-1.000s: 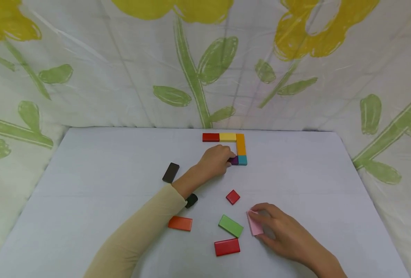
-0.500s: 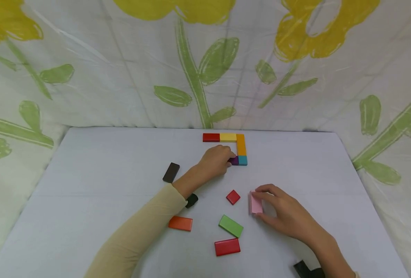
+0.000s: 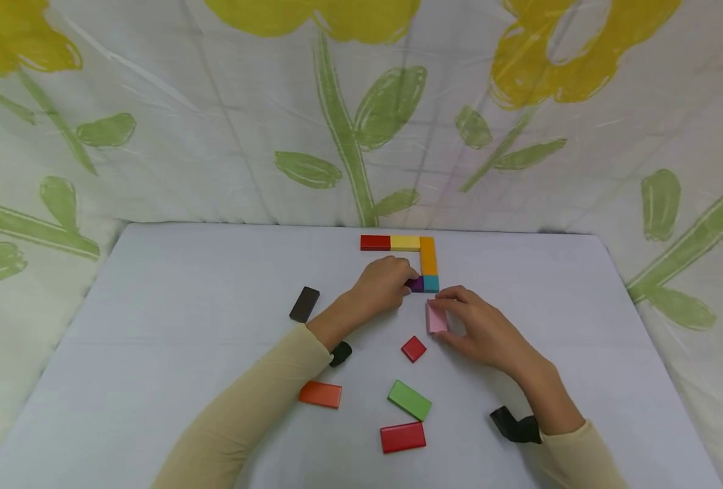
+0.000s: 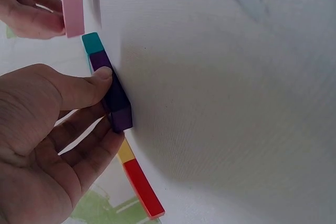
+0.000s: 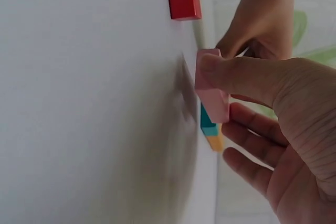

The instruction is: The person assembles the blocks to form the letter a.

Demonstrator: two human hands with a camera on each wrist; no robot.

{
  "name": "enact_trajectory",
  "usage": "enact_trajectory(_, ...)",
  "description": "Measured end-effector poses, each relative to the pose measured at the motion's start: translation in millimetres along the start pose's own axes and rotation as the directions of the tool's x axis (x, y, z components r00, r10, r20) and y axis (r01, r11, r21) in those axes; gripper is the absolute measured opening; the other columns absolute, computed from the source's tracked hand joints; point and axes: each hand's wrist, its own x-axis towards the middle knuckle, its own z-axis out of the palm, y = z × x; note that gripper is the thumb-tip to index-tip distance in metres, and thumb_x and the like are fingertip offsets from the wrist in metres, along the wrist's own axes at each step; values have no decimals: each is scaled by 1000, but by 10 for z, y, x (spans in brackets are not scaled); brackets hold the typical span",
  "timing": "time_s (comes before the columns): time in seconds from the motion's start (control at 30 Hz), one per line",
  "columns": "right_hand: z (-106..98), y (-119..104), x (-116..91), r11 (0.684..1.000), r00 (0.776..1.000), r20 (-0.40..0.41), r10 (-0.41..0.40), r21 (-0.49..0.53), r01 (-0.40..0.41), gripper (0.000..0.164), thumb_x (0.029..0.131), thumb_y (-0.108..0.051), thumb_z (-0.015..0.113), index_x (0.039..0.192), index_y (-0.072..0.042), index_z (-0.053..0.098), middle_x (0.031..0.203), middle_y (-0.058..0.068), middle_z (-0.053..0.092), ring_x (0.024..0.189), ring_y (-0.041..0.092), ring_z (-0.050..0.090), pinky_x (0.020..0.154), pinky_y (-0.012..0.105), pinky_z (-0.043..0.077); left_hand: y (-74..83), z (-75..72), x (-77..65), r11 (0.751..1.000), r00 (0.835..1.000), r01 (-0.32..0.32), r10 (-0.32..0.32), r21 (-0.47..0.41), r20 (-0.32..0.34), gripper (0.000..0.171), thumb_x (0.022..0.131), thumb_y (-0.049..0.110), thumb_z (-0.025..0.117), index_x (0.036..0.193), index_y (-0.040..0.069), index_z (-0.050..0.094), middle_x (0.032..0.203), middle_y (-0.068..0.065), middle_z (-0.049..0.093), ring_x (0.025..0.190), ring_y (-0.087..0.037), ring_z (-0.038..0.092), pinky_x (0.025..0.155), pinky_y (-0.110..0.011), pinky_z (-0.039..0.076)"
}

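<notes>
My left hand pinches a purple block between thumb and fingers on the table. The block's end meets a small teal block. Beyond that an orange block runs away from me, joined at its far end by a yellow block and a dark red block in a row. My right hand holds a pink block by its ends, thumb on the near one. In the right wrist view a shadow lies beside the pink block, which is just nearer to me than the teal one.
Nearer on the white table lie a small red block, a green block, a larger red block and an orange-red block. A dark brown block lies left of my left wrist. Flowered cloth hangs behind.
My right hand has carried the pink block away from me and slightly left, from beside the green block to near the teal one. My left hand has stayed at the purple block.
</notes>
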Motion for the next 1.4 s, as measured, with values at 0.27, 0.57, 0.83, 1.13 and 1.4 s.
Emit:
enact_trajectory(0.27, 1, 9, 132, 1000, 1000, -9, 8, 9, -8, 50, 87, -17, 88, 134, -7, 71, 139, 13, 65, 128, 32, 63, 103, 49, 61, 26, -19, -3, 1000, 1000, -11, 11, 10, -6, 35, 102, 15, 71, 136, 11, 73, 128, -6, 76, 118, -23, 69, 105, -33, 58)
enact_trajectory(0.57, -18, 12, 157, 1000, 1000, -5, 29, 4, -29, 51, 87, -17, 88, 133, -6, 71, 139, 14, 65, 129, 33, 63, 105, 50, 60, 35, -21, -4, 1000, 1000, -15, 15, 14, -12, 35, 102, 15, 71, 136, 11, 73, 127, -5, 76, 117, -23, 69, 105, -32, 58)
enact_trajectory(0.83, 24, 50, 169, 1000, 1000, -2, 25, -1, -25, 51, 86, -17, 89, 133, -7, 72, 138, 13, 65, 129, 32, 63, 104, 50, 60, 22, -9, 5, 1000, 1000, -19, 19, 12, -17, 35, 101, 15, 72, 136, 11, 73, 127, -6, 76, 117, -23, 70, 105, -33, 58)
enact_trajectory(1.13, 49, 51, 159, 1000, 1000, -10, 19, 12, -19, 49, 88, -17, 88, 133, -8, 72, 136, 12, 66, 127, 31, 63, 103, 49, 61, 12, 11, -9, 1000, 1000, -15, 16, 12, -14, 34, 102, 16, 71, 135, 11, 73, 126, -6, 77, 114, -23, 70, 103, -32, 59)
enact_trajectory(1.4, 58, 42, 164, 1000, 1000, -22, 1, -6, -1, 49, 86, -17, 89, 132, -9, 73, 135, 11, 67, 125, 30, 65, 103, 48, 61, 11, 3, -25, 1000, 1000, -6, 6, 20, -12, 34, 103, 17, 71, 136, 11, 73, 127, -5, 76, 113, -22, 69, 103, -32, 59)
